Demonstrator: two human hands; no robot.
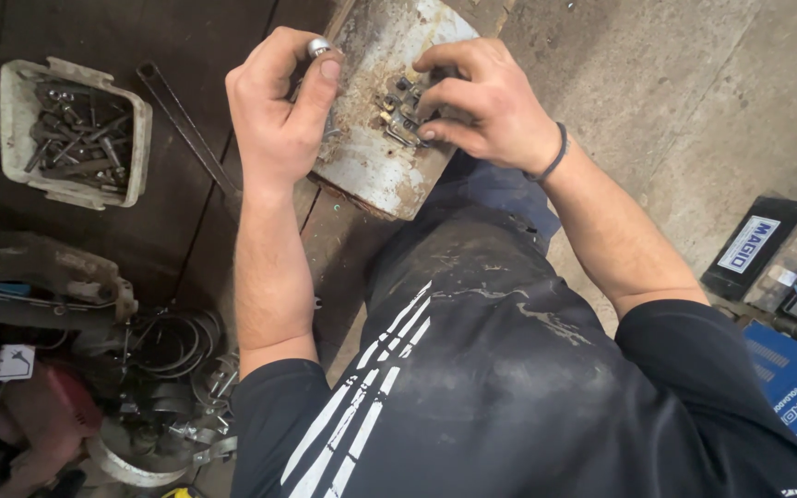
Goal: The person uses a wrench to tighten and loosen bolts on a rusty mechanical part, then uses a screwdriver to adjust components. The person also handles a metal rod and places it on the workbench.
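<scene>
A rusty grey metal cylinder [375,152] lies in front of me, resting against my dark trousers. My left hand [279,106] is closed around a small shiny metal socket piece [318,45], with the thumb pressed on it, at the cylinder's left edge. My right hand [481,101] rests on top of the cylinder. Its fingertips pinch the small metal terminal fittings [400,115] on the cylinder's face. A dark band circles my right wrist.
A dirty white plastic tub [18,111] of bolts and screws stands at the upper left. A long flat wrench [182,124] lies beside it. Metal hose clamps [172,346] and parts pile at the lower left. Dark and blue boxes [791,369] sit at the right.
</scene>
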